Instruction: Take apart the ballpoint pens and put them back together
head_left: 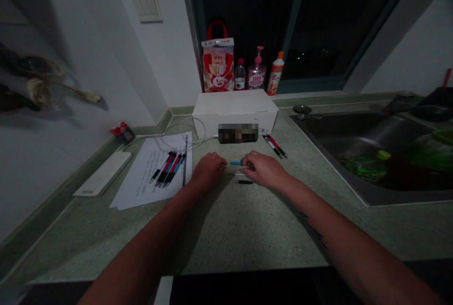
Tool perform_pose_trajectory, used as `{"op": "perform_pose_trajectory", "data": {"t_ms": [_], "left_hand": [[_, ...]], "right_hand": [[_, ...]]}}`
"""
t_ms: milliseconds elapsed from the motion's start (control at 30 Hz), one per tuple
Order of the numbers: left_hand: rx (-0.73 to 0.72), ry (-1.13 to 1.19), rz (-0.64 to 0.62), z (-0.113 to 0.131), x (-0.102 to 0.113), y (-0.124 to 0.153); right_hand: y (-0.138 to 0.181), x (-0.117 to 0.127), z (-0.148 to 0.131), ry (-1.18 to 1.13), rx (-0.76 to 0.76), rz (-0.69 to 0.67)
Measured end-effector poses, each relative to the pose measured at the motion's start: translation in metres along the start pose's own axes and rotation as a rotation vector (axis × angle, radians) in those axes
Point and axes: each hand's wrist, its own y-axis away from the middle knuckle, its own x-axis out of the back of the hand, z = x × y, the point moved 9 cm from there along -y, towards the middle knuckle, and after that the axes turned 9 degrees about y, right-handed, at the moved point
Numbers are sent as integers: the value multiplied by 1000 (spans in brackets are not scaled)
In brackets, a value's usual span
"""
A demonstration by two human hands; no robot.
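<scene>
My left hand [209,170] rests low over the counter with its fingertips pinched together. Whatever those fingertips hold is too small to make out. My right hand [264,169] is closed at the fingertips on the right end of a blue pen barrel [235,163], which points toward my left hand. Just below the barrel lies a thin pale pen refill or spring [235,174], close to my right thumb. Nearer to me is a black pen part [243,182], lying flat and apart from both hands.
Several pens [170,168] lie on printed sheets [141,187] at left. A white box [233,104] stands behind a phone [238,134] with a cable. More pens [275,146] lie right of it. At right is a sink [339,177]; bottles [257,73] line the windowsill.
</scene>
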Motion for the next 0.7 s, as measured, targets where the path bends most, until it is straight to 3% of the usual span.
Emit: {"op": "perform_pose_trajectory", "data": {"t_ms": [200, 433, 700], "left_hand": [[16, -38, -2, 3, 0, -4], [121, 123, 54, -4, 2, 0], [83, 264, 139, -8, 6, 0]], "right_hand": [[-2, 2, 9, 111, -40, 18], [-4, -2, 8, 172, -48, -10], [-3, 7, 3, 71, -17, 90]]}}
